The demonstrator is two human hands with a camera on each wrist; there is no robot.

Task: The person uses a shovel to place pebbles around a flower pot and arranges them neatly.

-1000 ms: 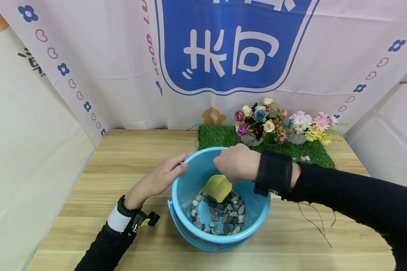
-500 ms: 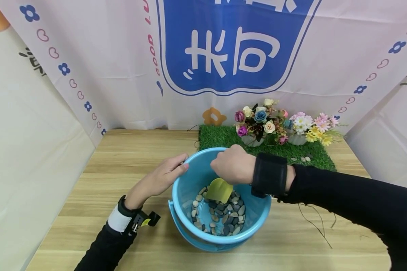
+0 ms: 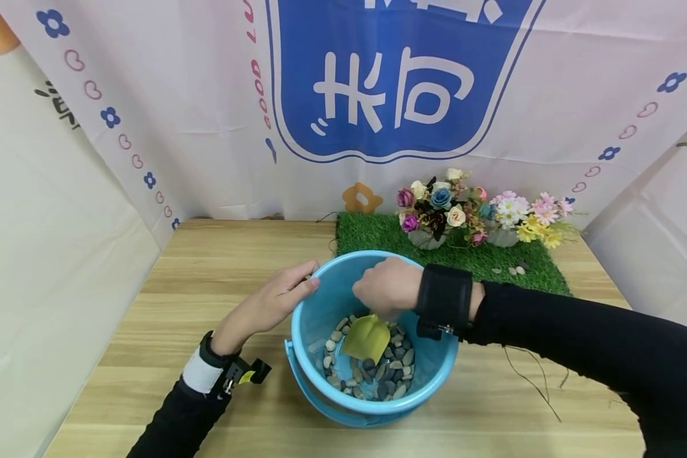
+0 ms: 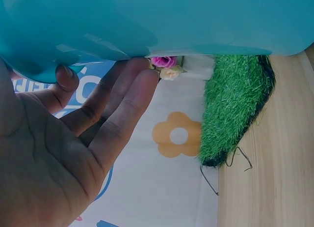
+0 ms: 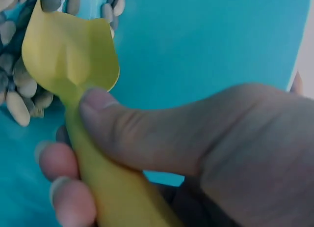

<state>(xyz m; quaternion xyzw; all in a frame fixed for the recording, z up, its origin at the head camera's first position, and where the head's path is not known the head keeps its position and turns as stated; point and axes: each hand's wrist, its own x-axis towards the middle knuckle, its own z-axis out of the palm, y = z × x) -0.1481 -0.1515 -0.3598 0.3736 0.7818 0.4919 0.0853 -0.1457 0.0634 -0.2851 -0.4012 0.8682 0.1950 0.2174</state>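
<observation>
A light-blue bucket (image 3: pixel 299 356) stands on the wooden table with grey and tan pebbles (image 3: pixel 397 375) on its floor. My left hand (image 3: pixel 269 299) holds the bucket's rim at its left side, the thumb at the edge and the fingers along the outer wall, as the left wrist view shows. Inside the bucket, my right hand (image 3: pixel 389 286) grips a small yellow toy shovel (image 5: pixel 71 55) by its handle, thumb laid along the top. The shovel's blade points down and its front edge is right at the pebbles. Most of the handle is hidden in the head view.
Behind the bucket lies a green artificial-grass mat (image 3: pixel 372 229) bearing two pots of flowers (image 3: pixel 441 207) and a few loose pebbles (image 3: pixel 515 270). The bucket's handle (image 3: pixel 343 416) hangs down in front. Dark strands (image 3: pixel 532 381) lie on the table (image 3: pixel 549 343) at right.
My right hand has moved slightly left and lower into the bucket. The shovel blade has gone down among the pebbles, and some have shifted. My left hand stays at the rim.
</observation>
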